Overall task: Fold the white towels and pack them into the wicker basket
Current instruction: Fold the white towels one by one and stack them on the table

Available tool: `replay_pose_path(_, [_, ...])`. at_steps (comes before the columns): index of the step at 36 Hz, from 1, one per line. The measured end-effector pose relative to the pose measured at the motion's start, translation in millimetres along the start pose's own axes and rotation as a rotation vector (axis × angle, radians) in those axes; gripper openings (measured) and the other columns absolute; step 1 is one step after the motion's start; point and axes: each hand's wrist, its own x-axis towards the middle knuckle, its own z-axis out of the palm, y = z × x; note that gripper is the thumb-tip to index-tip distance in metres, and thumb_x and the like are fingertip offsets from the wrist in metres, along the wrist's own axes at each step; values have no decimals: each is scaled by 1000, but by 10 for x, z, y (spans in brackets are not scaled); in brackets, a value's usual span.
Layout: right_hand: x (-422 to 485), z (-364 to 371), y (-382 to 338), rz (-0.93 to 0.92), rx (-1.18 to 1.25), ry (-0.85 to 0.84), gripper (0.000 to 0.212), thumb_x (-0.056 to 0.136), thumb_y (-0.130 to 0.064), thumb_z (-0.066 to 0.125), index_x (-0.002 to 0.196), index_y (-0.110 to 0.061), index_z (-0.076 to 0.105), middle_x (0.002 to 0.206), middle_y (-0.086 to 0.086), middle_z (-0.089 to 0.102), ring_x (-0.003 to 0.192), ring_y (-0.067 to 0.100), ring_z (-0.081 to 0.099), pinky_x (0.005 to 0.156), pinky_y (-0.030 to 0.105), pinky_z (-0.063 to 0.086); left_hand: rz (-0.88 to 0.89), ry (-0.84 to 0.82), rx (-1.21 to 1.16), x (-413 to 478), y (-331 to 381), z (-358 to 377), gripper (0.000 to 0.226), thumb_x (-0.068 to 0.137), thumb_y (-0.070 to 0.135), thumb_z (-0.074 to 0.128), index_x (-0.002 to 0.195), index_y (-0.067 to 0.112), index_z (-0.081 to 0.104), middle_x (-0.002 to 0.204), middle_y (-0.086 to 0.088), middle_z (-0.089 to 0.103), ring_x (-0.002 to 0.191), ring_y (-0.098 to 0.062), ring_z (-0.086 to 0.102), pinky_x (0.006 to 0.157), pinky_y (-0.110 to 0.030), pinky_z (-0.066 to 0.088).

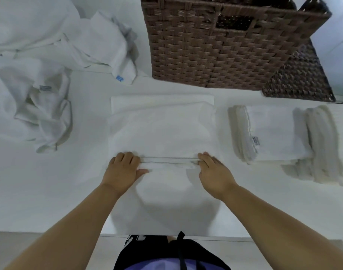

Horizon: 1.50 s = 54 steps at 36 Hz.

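A white towel (162,129) lies spread on the desk (83,191) directly in front of the person. Its near edge is gathered into a thick fold that runs left to right. The left hand (123,169) grips one end of that fold and the right hand (214,173) grips the other. The fingers (127,157) of each hand curl over the top of the layers, and the left thumb lies along the near side. Neither hand holds anything else.

The rest of the towel stretches away from the fingers toward the far side of the desk, so the next fold most likely carries this edge forward over that flat part. Both ends would need to travel evenly to keep the edge straight.

The wicker basket (215,55) stands just beyond the towel's far edge, set a little to the right. A stack of folded towels (273,133) sits just beside the towel on the right, so the right hand is nearer to both. Loose, unfolded towels (42,106) are heaped to the left, well apart from the basket.
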Motion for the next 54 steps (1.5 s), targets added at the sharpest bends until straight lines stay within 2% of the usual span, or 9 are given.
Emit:
replay_pose_path(5, [39, -45, 95, -31, 74, -234, 44, 101, -13, 31, 144, -8, 36, 156, -1, 24, 144, 16, 21, 118, 30, 19, 59, -21, -75, -32, -27, -75, 27, 66, 24, 82, 72, 5, 65, 72, -11, 59, 58, -31, 57, 50, -33, 51])
replay_pose_path(8, [52, -159, 128, 8, 106, -187, 41, 103, -24, 33, 142, -13, 42, 150, -4, 37, 136, 18, 36, 111, 27, 30, 79, -41, -99, -74, -74, -155, 14, 74, 19, 77, 79, 8, 70, 76, -6, 61, 62, -28, 60, 53, -32, 52])
replay_pose_path(12, [100, -369, 152, -19, 80, -114, 32, 101, -21, 40, 127, -11, 55, 125, -2, 57, 106, 21, 56, 85, 27, 45, -81, -143, -142, 36, -56, -371, 24, 94, 27, 55, 106, 9, 67, 103, -3, 60, 94, -26, 60, 81, -34, 46])
replay_pose_path(18, [320, -876, 207, -20, -10, -71, 23, 97, -15, 44, 106, -11, 65, 112, 0, 58, 96, 26, 60, 79, 34, 49, -183, -69, -234, 307, -243, -784, 24, 89, 33, 59, 101, 13, 67, 103, 2, 62, 94, -20, 60, 73, -25, 40])
replay_pose_path(26, [480, -2140, 101, -32, -58, 248, 28, 100, -27, 42, 107, -9, 63, 112, 5, 59, 107, 24, 56, 93, 37, 44, -174, 211, -215, 563, -466, -1915, 25, 84, 32, 66, 93, 9, 70, 96, -6, 64, 93, -27, 61, 81, -38, 47])
replay_pose_path(34, [131, -3450, -264, -25, 42, 560, 31, 97, -31, 49, 90, -6, 65, 92, 2, 60, 87, 20, 56, 79, 33, 44, -12, 722, -105, 385, -497, -3164, 28, 82, 32, 61, 81, 8, 75, 86, -11, 66, 81, -32, 64, 70, -40, 51])
replay_pose_path(41, [-191, -3927, -615, -9, 187, 452, 27, 90, -44, 59, 80, -21, 68, 82, -8, 64, 79, 9, 58, 78, 34, 49, 0, 526, -325, 9, -740, -3692, 20, 82, 32, 70, 88, 13, 76, 92, -1, 68, 87, -20, 61, 84, -33, 47])
replay_pose_path(48, [-395, -3875, -931, 4, 257, 281, 18, 83, -41, 68, 73, -27, 70, 75, -9, 66, 73, 6, 60, 71, 26, 49, -4, 361, -413, -360, -872, -3745, 16, 74, 32, 77, 64, 34, 65, 80, 14, 67, 74, -3, 59, 67, -20, 42])
replay_pose_path(54, [-726, -3815, -1134, -17, 421, 58, 2, 78, -24, 77, 79, -23, 77, 81, -9, 73, 76, 5, 66, 74, 20, 52, -3, 242, -496, -698, -938, -3752, 11, 64, 29, 84, 61, 28, 74, 76, 12, 72, 72, -3, 60, 61, -9, 44])
